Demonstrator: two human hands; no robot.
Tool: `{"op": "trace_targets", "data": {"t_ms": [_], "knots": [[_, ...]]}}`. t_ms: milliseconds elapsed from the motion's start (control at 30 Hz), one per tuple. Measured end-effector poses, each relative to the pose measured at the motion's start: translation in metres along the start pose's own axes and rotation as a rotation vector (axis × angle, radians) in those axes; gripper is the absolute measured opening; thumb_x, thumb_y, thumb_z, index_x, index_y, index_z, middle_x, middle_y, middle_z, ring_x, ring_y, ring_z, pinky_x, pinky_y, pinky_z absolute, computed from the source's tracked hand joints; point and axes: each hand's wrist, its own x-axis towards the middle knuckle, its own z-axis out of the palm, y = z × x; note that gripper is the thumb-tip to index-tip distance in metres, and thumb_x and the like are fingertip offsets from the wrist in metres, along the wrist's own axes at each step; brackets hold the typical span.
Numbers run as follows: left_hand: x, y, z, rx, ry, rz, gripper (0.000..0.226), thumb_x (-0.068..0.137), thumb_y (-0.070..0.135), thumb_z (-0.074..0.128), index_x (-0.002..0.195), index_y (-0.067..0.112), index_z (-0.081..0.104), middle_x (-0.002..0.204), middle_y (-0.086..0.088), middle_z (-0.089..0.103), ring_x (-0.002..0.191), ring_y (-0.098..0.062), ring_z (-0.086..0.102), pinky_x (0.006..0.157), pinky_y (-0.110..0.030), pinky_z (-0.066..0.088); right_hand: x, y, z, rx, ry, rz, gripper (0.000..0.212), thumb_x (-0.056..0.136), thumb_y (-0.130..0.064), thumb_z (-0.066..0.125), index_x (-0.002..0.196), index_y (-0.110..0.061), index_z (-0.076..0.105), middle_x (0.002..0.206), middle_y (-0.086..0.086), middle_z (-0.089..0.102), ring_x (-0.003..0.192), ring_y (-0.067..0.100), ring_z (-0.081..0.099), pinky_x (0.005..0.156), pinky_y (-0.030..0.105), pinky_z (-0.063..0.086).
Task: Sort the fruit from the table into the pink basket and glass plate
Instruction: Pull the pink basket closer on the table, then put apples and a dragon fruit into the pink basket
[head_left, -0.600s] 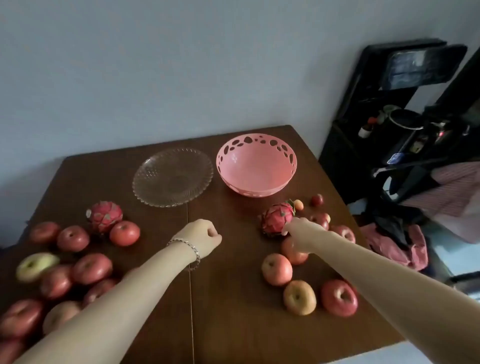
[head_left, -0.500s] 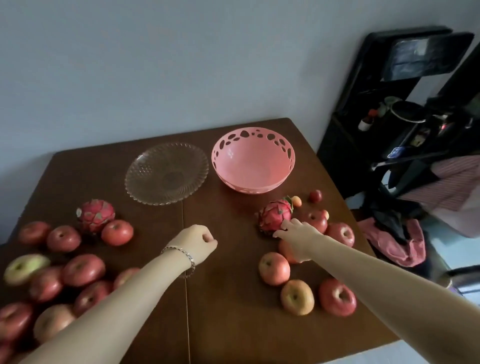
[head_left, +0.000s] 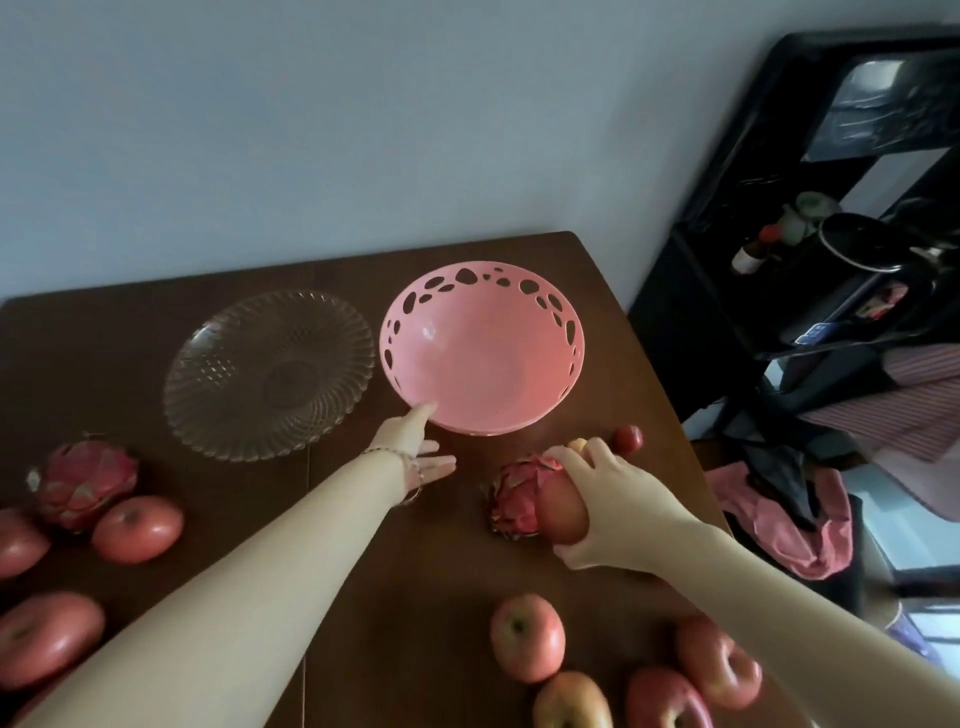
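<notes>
R hand (head_left: 605, 506) wrapped round a red apple (head_left: 562, 512), held just off the table (head_left: 431, 597), right beside a dragon fruit (head_left: 514, 499). L hand (head_left: 413, 449) open, fingers spread, fingertip touching near rim of pink basket (head_left: 483, 353); holds nothing. Basket empty. Glass plate (head_left: 270, 374) empty too, just L of basket. More apples (head_left: 527, 636) near front edge R; second dragon fruit (head_left: 83, 488) w/ apples far L.

Place: a lived-in home room.
Table: brown wooden table (head_left: 613, 332) pushed against a plain pale wall (head_left: 311, 130).
Right side: black shelf unit (head_left: 810, 208) crammed with bottles and a kettle.
Near right: pink cloth (head_left: 800, 525) heaped beside it.
</notes>
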Motion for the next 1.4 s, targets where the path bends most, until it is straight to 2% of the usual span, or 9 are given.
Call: {"op": "trace_targets", "data": {"t_ms": [100, 233, 433, 533, 633, 767, 900, 1133, 1400], "knots": [[0.026, 0.013, 0.02, -0.187, 0.018, -0.031, 0.049, 0.093, 0.018, 0.051, 0.138, 0.013, 0.034, 0.125, -0.028, 0.051, 0.088, -0.037, 0.059, 0.078, -0.046, 0.055, 0.014, 0.003, -0.019, 0.142, 0.11, 0.021, 0.079, 0.065, -0.053, 0.069, 0.134, -0.04, 0.031, 0.117, -0.004, 0.031, 0.091, 0.014, 0.042, 0.076, 0.025, 0.044], [0.037, 0.011, 0.023, -0.296, 0.081, 0.009, 0.045, 0.091, -0.006, 0.032, 0.13, 0.012, 0.042, 0.085, -0.021, 0.058, 0.076, -0.037, 0.059, 0.084, -0.056, 0.052, 0.019, 0.0, -0.025, 0.403, 0.208, 0.065, 0.076, 0.066, -0.046, 0.074, 0.13, -0.037, 0.035, 0.12, -0.006, 0.032, 0.093, 0.012, 0.046, 0.074, 0.021, 0.044], [-0.004, 0.012, -0.031, -0.109, 0.109, 0.121, 0.045, 0.096, -0.003, 0.03, 0.137, 0.015, 0.037, 0.128, -0.025, 0.052, 0.107, -0.044, 0.059, 0.074, -0.049, 0.056, 0.0, -0.022, -0.04, 0.829, 0.425, 0.083, 0.065, 0.067, -0.032, 0.08, 0.114, -0.035, 0.035, 0.114, -0.009, 0.042, 0.098, 0.012, 0.051, 0.066, 0.01, 0.043], [-0.042, -0.004, -0.083, 0.043, 0.134, 0.201, 0.042, 0.093, -0.006, 0.035, 0.124, 0.019, 0.046, 0.113, -0.016, 0.059, 0.083, -0.034, 0.065, 0.047, -0.037, 0.058, -0.016, -0.049, -0.05, 1.079, 0.417, 0.02, 0.056, 0.073, -0.024, 0.076, 0.114, -0.034, 0.039, 0.102, -0.02, 0.044, 0.088, 0.009, 0.056, 0.061, 0.012, 0.051], [-0.073, -0.039, -0.131, 0.091, 0.16, 0.178, 0.037, 0.089, -0.006, 0.036, 0.112, 0.019, 0.052, 0.095, -0.015, 0.066, 0.073, -0.032, 0.065, 0.043, -0.034, 0.056, -0.026, -0.08, -0.045, 1.203, 0.299, -0.067, 0.044, 0.075, -0.021, 0.074, 0.11, -0.034, 0.052, 0.106, -0.015, 0.051, 0.095, 0.015, 0.058, 0.077, 0.029, 0.056], [-0.086, -0.094, -0.173, 0.067, 0.245, 0.067, 0.035, 0.089, -0.006, 0.036, 0.108, 0.016, 0.055, 0.095, -0.02, 0.064, 0.071, -0.037, 0.063, 0.039, -0.034, 0.053, -0.02, -0.125, -0.008, 1.185, 0.163, -0.029, 0.03, 0.075, -0.026, 0.074, 0.095, -0.036, 0.055, 0.099, -0.009, 0.056, 0.089, 0.015, 0.06, 0.076, 0.034, 0.058], [-0.084, -0.133, -0.189, 0.024, 0.281, -0.038, 0.028, 0.089, -0.009, 0.037, 0.106, 0.009, 0.05, 0.11, -0.025, 0.058, 0.08, -0.041, 0.06, 0.031, -0.042, 0.051, 0.0, -0.163, 0.052, 1.101, 0.043, 0.113, 0.041, 0.073, -0.035, 0.075, 0.107, -0.03, 0.053, 0.11, -0.001, 0.057, 0.096, 0.02, 0.06, 0.076, 0.03, 0.057], [-0.08, -0.178, -0.193, 0.113, 0.215, 0.007, 0.051, 0.085, -0.007, 0.028, 0.112, 0.029, 0.05, 0.101, -0.008, 0.059, 0.085, -0.033, 0.059, 0.054, -0.046, 0.058, 0.027, -0.205, 0.121, 0.881, 0.119, 0.077, 0.043, 0.065, -0.016, 0.078, 0.092, -0.021, 0.044, 0.105, -0.002, 0.044, 0.088, 0.017, 0.049, 0.056, 0.012, 0.038], [-0.076, -0.189, -0.193, 0.184, 0.215, 0.043, 0.055, 0.082, -0.006, 0.032, 0.127, 0.022, 0.045, 0.107, -0.01, 0.058, 0.095, -0.035, 0.057, 0.067, -0.05, 0.058, 0.03, -0.214, 0.156, 0.69, 0.095, -0.064, 0.072, 0.064, -0.025, 0.078, 0.124, -0.021, 0.038, 0.117, -0.007, 0.032, 0.105, 0.016, 0.047, 0.082, 0.024, 0.042]]}}
